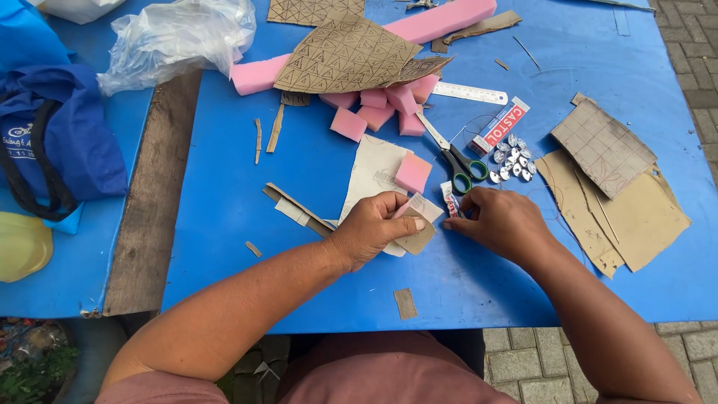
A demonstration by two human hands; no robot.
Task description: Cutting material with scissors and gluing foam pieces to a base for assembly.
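Head view: my left hand (pixel 370 228) pinches a small cardboard piece (pixel 416 238), thumb on top, fingers curled shut around its left edge. Piece sits low on the blue table (pixel 224 187), just in front of me, its long axis tilted up to the right. My right hand (pixel 499 221) lies just right of it, fingertips at a small tube (pixel 451 200); cannot tell if it grips anything. Left hand is the nearer. Cardboard is tan, flat, roughly four-sided, with a pink foam block (pixel 413 172) and scissors (pixel 452 153) just beyond it.
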